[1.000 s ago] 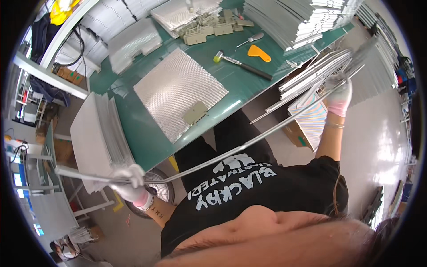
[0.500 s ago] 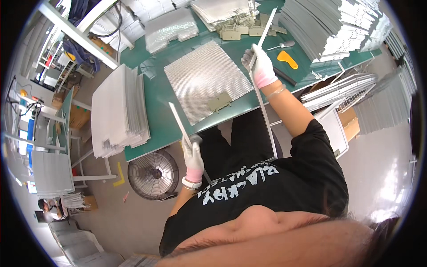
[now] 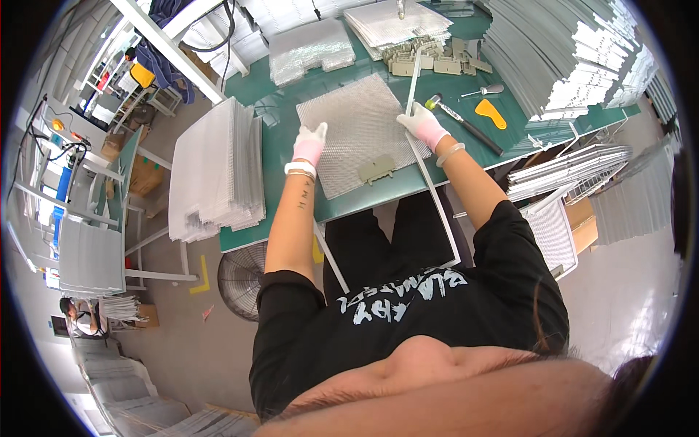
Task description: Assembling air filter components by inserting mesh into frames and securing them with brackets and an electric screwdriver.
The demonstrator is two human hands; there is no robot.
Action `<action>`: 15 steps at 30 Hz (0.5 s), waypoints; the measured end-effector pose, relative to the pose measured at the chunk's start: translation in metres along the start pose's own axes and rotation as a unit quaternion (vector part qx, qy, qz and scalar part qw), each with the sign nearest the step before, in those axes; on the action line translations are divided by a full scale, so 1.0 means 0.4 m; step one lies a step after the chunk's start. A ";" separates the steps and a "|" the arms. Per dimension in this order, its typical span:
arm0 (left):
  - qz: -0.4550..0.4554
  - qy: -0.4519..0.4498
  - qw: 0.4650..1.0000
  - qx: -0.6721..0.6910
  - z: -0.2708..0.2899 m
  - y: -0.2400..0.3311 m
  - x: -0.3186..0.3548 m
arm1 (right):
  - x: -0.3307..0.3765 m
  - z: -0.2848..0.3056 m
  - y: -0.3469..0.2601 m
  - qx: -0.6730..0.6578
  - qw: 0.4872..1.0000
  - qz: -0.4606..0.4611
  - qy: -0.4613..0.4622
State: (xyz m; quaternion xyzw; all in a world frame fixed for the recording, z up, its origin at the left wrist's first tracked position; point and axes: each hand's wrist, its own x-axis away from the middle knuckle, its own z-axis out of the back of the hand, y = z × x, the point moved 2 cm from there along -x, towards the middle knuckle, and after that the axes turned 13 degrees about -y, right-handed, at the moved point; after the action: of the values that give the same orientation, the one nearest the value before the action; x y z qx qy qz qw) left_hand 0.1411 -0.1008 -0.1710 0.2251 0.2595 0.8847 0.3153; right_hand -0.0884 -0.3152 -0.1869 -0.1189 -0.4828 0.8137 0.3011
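A square silver mesh panel (image 3: 358, 135) lies on the green worktable (image 3: 271, 156). My left hand (image 3: 310, 143), in a white and pink glove, rests at the panel's left edge, fingers down on a thin white strip that runs toward my lap. My right hand (image 3: 422, 125) grips a long white metal strip (image 3: 426, 167) along the panel's right edge; the strip reaches from the far table down to my knees. A small tan plastic bracket (image 3: 376, 170) sits on the panel's near edge.
Tan brackets (image 3: 429, 62), a mallet (image 3: 455, 116), an orange scraper (image 3: 489, 113) and a metal tool lie at the far right. Stacks of mesh panels (image 3: 218, 171) stand left, metal strips (image 3: 561, 58) right. A fan (image 3: 240, 280) is below; another person (image 3: 73, 309) sits far left.
Both hands moved forward onto the table. The long strip swung down to lie along the panel's right edge, and my left hand rose from below the table edge to the panel's left side.
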 end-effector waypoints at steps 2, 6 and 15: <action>-0.083 -0.019 0.982 0.169 0.046 -0.102 -0.057 | 0.001 -0.003 -0.022 -0.005 1.000 0.023 -0.012; -0.076 0.134 0.987 0.040 0.047 -0.049 0.000 | 0.031 0.028 -0.004 -0.008 0.999 0.029 -0.035; 0.099 -0.310 0.624 0.711 -0.413 0.049 0.561 | 0.236 -0.047 -0.041 -0.050 0.972 0.029 -0.230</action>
State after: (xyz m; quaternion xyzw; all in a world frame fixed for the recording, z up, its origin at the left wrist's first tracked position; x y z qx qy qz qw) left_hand -0.1173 -0.0150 -0.2329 0.6645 0.6704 0.3288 0.0293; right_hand -0.1478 -0.2389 -0.1732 0.0425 -0.5756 0.8023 0.1525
